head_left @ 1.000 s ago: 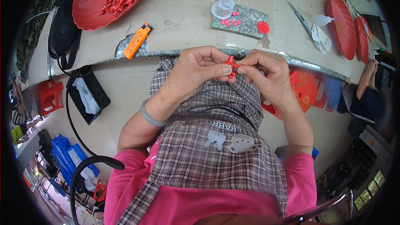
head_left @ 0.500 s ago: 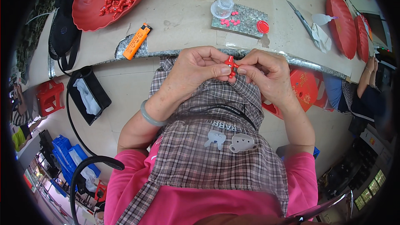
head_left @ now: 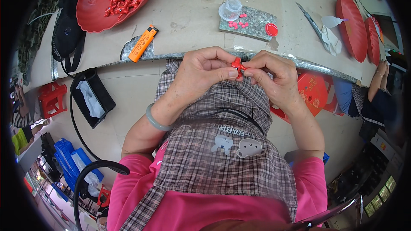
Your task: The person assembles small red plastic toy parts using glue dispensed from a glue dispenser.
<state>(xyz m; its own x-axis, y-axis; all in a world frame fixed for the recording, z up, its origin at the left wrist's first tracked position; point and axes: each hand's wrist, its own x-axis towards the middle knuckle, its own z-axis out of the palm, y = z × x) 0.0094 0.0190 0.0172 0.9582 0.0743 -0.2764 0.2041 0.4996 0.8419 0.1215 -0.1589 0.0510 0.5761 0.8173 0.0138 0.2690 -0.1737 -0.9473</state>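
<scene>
A small red plastic piece (head_left: 236,65) is pinched between the fingertips of both hands, just in front of the table's edge and above my plaid apron (head_left: 222,145). My left hand (head_left: 205,70) grips it from the left with thumb and fingers curled. My right hand (head_left: 274,75) holds it from the right. Most of the piece is hidden by my fingers.
On the table (head_left: 188,13) lie a red tray (head_left: 92,6) of several red pieces, an orange lighter (head_left: 143,43), a grey stone slab (head_left: 252,22) with a clear cup (head_left: 230,8), pink beads and a red cap (head_left: 271,29), scissors (head_left: 310,19) and red plates (head_left: 353,21). A co-worker sits at the right (head_left: 376,98).
</scene>
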